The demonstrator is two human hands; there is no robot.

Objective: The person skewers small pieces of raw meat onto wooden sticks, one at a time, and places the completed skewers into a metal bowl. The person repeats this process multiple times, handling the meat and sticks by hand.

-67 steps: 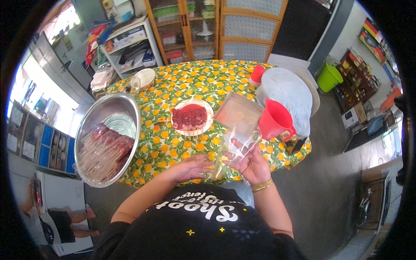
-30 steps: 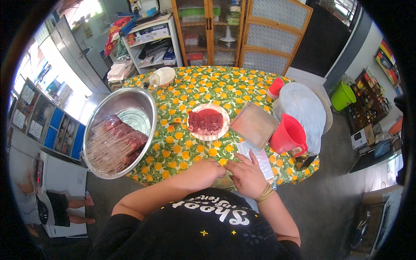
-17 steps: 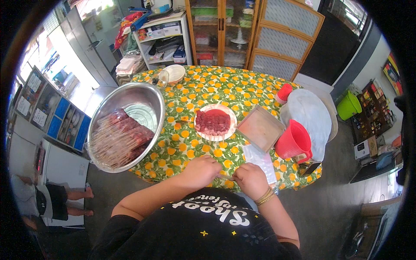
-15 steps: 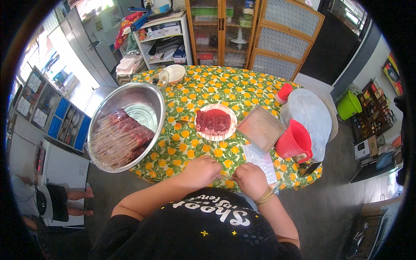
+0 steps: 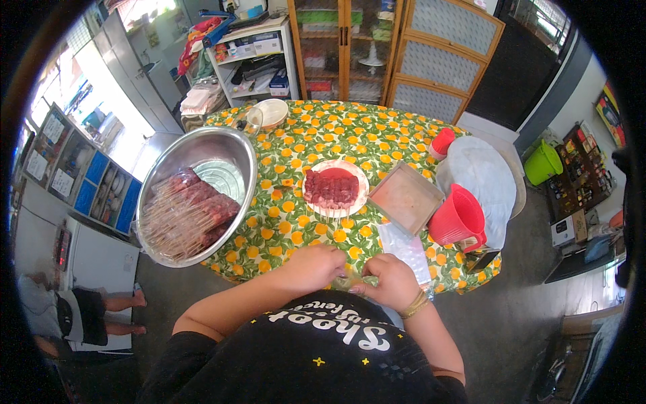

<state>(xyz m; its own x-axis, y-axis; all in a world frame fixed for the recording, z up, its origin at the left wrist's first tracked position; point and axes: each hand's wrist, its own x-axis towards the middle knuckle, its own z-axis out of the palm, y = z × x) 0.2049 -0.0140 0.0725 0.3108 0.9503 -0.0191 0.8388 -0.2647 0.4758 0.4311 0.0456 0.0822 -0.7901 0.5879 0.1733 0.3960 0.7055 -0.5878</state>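
At the near table edge, close to my body, my left hand [image 5: 319,264] is closed, with its fingertips pinched. Just right of it, my right hand [image 5: 391,279] bends its fingers and thumb toward the same spot. Between them shows a thin see-through piece, apparently a clear plastic bag [image 5: 346,283], mostly hidden by my fingers and shirt. Ahead of my hands, a round plate [image 5: 363,176] bears a row of skewered red meat [image 5: 332,188], sticks pointing toward me. Flat clear plastic bags [image 5: 405,250] lie beside my right hand.
A big metal basin [image 5: 250,161] at left holds many wrapped meat skewers [image 5: 192,215]. Right of the plate are a square tray [image 5: 406,200], a red pitcher [image 5: 456,217] and a red cup [image 5: 441,143]. A bowl [image 5: 272,113] stands at the far left. Another person [image 5: 84,310] is at far left.
My right hand's thumb has spread downward from its fingers, and more of the see-through plastic shows between my hands. My left hand has hardly moved.
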